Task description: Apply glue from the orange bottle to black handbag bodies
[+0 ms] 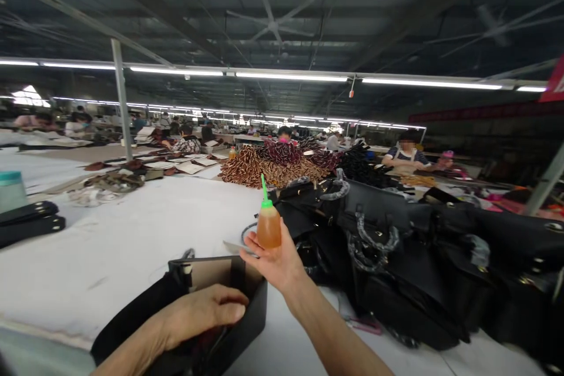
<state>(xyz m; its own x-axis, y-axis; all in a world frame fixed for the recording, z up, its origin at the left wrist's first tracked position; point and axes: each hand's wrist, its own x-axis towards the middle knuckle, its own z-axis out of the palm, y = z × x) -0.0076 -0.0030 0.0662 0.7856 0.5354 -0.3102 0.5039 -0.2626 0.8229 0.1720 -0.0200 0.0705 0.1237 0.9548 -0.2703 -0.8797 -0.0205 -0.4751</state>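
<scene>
My right hand holds up a squeeze bottle of amber liquid. The bottle has a green cap and a thin green nozzle pointing upward; it sits between thumb and palm with the fingers stretched out to the left. Below it, an open black handbag with a beige-brown lining stands on the white table. My left hand reaches into the bag's mouth, thumb a little apart from the bent fingers. Some of its fingertips are hidden, and nothing shows in its grasp.
Many black handbags with plastic-wrapped handles are heaped on the right. Bundles of brown and maroon strips lie behind. At left are black straps and a teal-lidded container. A co-worker sits at far right.
</scene>
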